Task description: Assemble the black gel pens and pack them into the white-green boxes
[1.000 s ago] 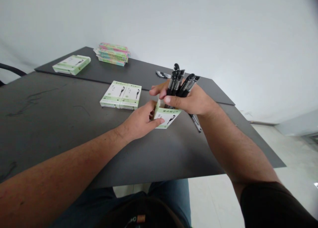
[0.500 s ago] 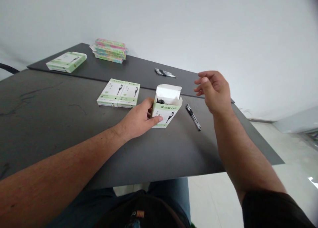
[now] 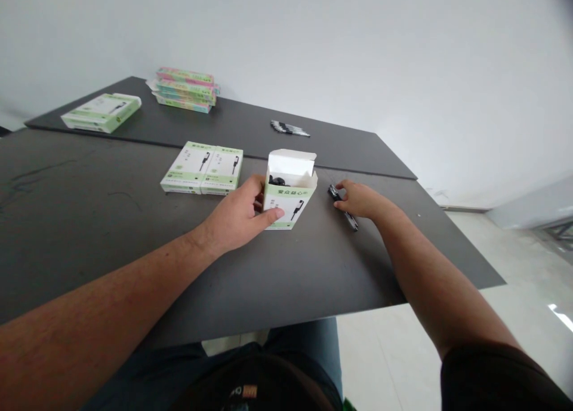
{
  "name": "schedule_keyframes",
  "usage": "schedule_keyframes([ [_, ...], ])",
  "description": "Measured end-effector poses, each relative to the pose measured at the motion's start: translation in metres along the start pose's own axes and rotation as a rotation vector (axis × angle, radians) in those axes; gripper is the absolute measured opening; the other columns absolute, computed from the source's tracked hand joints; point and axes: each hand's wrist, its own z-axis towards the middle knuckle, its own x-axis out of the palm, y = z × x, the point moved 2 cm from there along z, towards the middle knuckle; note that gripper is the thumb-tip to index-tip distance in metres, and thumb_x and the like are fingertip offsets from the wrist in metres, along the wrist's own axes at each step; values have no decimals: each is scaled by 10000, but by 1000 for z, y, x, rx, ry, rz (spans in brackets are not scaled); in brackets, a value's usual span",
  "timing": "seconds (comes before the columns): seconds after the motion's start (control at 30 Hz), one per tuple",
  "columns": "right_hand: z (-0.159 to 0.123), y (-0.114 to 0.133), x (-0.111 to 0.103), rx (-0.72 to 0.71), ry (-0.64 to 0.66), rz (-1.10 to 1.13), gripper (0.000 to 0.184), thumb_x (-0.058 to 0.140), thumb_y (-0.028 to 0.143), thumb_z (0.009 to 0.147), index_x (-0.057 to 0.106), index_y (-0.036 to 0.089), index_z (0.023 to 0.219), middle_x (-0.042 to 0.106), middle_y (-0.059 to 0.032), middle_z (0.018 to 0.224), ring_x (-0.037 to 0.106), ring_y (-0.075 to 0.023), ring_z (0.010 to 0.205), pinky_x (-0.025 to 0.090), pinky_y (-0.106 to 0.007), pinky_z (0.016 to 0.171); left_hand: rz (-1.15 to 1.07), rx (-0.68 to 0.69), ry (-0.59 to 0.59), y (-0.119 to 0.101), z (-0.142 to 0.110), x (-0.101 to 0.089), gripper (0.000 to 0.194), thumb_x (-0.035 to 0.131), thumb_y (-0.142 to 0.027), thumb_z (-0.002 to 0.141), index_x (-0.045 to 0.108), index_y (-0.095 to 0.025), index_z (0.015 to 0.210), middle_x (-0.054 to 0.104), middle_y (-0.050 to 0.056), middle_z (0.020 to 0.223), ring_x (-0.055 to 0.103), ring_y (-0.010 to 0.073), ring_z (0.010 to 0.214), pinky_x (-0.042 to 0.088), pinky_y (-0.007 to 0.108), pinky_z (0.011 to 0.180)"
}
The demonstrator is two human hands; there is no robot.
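Observation:
My left hand is wrapped round the left side of a white and green carton box, its thumb on the front. The box stands upright with its top flap raised, and black items show inside; the rest of its contents is hidden. To the right of the box, my right hand closes its thumb and fingers on black and clear pens lying aslant at the table surface. How many pens are in that small group is hard to make out.
Two flat green and white boxes lie left of my left hand. Farther back are another green box pair, a stack of colourful cartons and a fan of several pens. The dark table ends at a white wall.
My right hand has come down from the air onto the pens and closed on them. My left hand keeps its hold on the box. The view has shifted slightly.

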Motion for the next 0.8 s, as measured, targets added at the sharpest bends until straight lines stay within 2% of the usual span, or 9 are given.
schedule_keyframes([
  [0.13,1,-1,-2,-18,-3,6,694,782,347,1023,580,85,1632,855,-195,1229,813,-331,1142,576,-397,1018,-18,-13,-3,0,0,0,520,802,-497,908,601,-230,1307,819,113,1218,820,335,1051,693,514,938],
  [0.23,8,-1,-12,-37,-51,17,745,790,404,1031,556,84,1661,852,-202,1240,807,-340,1180,584,-413,1047,-115,-18,-25,0,-2,2,521,825,-477,903,605,-234,1308,827,118,1231,822,334,1087,697,507,944],
  [0.3,19,0,-22,-47,-106,20,735,776,419,1046,558,77,1659,843,-218,1261,789,-354,1242,579,-430,1090,-234,-44,-52,2,-2,4,563,813,-456,925,573,-229,1380,830,139,1286,827,334,1137,699,512,967],
  [0.37,37,4,-34,-69,-158,23,706,762,405,1059,570,67,1649,830,-234,1298,772,-356,1290,568,-436,1132,-286,-110,-65,6,-2,7,652,793,-435,946,515,-231,1500,847,138,1269,843,327,1099,709,499,920],
  [0.5,92,23,-50,-148,-225,26,631,720,344,1081,591,73,1637,794,-236,1414,722,-329,1393,529,-419,1215,-42,-318,-9,13,0,4,859,789,-433,932,443,-195,1681,865,94,998,844,352,857,667,466,728],
  [0.6,146,45,-51,-209,-257,16,667,700,298,1074,547,93,1689,697,-236,1595,627,-318,1528,466,-410,1297,172,-465,83,11,2,-7,918,753,-408,937,400,-119,1734,851,100,921,839,383,837,638,478,756],
  [0.7,203,68,-49,-235,-278,-5,787,708,253,1037,450,98,1764,536,-245,1767,485,-326,1663,375,-422,1378,356,-492,187,0,1,-19,848,692,-382,977,417,-128,1739,868,134,1033,854,399,1005,628,486,905],
  [0.8,256,86,-49,-248,-286,-21,921,730,384,1040,332,131,1831,377,-222,1879,331,-349,1755,306,-471,1424,471,-515,255,-10,-3,-24,816,665,-396,1012,410,-155,1749,862,179,1239,831,411,1200,608,499,1022],
])
